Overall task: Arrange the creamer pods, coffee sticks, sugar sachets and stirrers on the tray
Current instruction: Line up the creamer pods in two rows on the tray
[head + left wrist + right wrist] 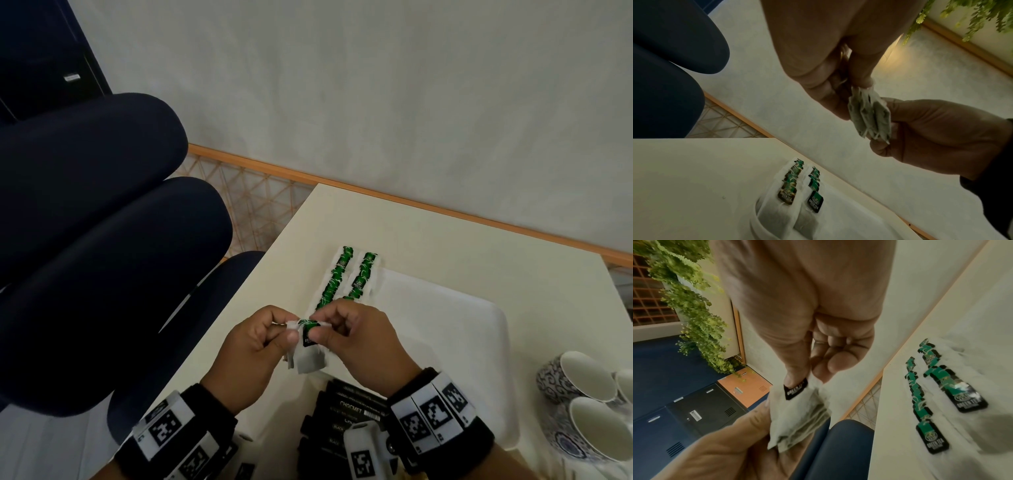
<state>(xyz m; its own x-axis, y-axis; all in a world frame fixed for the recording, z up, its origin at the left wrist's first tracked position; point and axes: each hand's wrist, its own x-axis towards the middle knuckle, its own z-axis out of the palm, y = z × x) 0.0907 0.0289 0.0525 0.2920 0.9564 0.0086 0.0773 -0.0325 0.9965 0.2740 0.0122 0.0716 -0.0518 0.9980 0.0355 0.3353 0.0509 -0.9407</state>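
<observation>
A person's left hand [251, 349] and right hand [356, 337] hold a small bunch of tea bags [308, 356] in the air above the near-left edge of the white tray [479, 342], each grip pinching the top of the bunch between thumb and fingertips while the other fingers curl in; the right thumb sits on a black paper tag [795, 390], and the wrist views show several bags fanned together below. The bags look feather-light, limp and easily torn, with loose strings that could snag, so the crimped top edge or the stiffer tag seems the safest place to hold, and peeling one bag off probably calls for a gentle pull, not a tug. At 6 o'clock from the hands, nearest the camera, lies a pile of black coffee sticks [346, 411] beside the wrist bands. At 4 o'clock, patterned cups [582, 387] stand close together near the table's right edge, partly on the tray. Just beyond the hands, at 12 o'clock, two neat rows of green-tagged tea bags [346, 277] are already laid along the tray's left side, and the near end of those rows looks like the likely spot for the next bag. The tray's middle and right show bare white surface, open room for placing. The table [445, 240] ends close on the left, where a dark blue chair [102, 240] crowds in at 9 o'clock, so a dropped bag could slip off that side. Creamer pods, sugar sachets and stirrers cannot be made out.
</observation>
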